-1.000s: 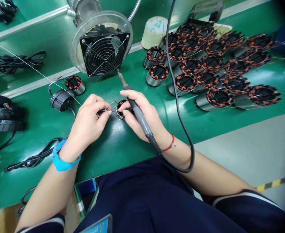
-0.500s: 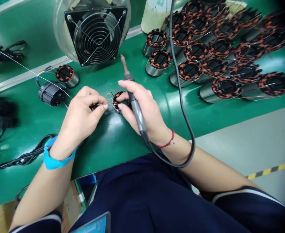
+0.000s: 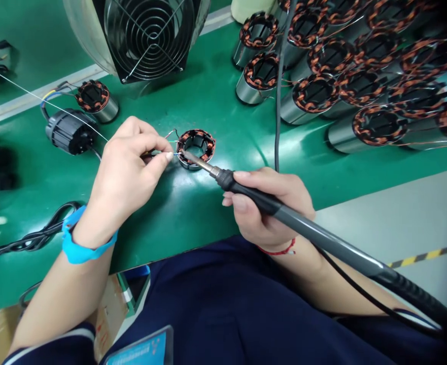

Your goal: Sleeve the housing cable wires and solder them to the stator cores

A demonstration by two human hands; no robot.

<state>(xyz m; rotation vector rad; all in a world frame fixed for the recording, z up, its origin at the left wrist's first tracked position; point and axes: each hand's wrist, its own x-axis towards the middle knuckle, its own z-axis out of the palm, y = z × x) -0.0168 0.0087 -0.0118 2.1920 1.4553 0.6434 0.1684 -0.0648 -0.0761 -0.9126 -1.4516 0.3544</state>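
My right hand (image 3: 271, 203) is closed around a soldering iron (image 3: 253, 195). Its metal tip reaches the left rim of a small stator (image 3: 209, 147) with orange-brown copper windings, which sits on the green bench. Beside that rim, my left hand (image 3: 132, 162) pinches thin wires (image 3: 173, 154) between thumb and forefinger; a blue one shows at the fingertips. Short wire ends stick out from the stator towards the fingers. A thin pale strand (image 3: 59, 105) runs from the upper left to behind my left hand, and its end is hidden there.
Several taller stators (image 3: 314, 94) stand in rows at the right. A fan with a wire guard (image 3: 152, 38) is at the back. A black motor housing (image 3: 71, 132) and another stator (image 3: 97, 99) stand at the left, near a coiled black cable (image 3: 44, 233). The iron's cord (image 3: 278, 111) hangs in view.
My right hand has drawn back from the stator and swung the soldering iron round, so its tip now points at the stator's left rim. My left hand keeps its pinch. The view has shifted slightly.
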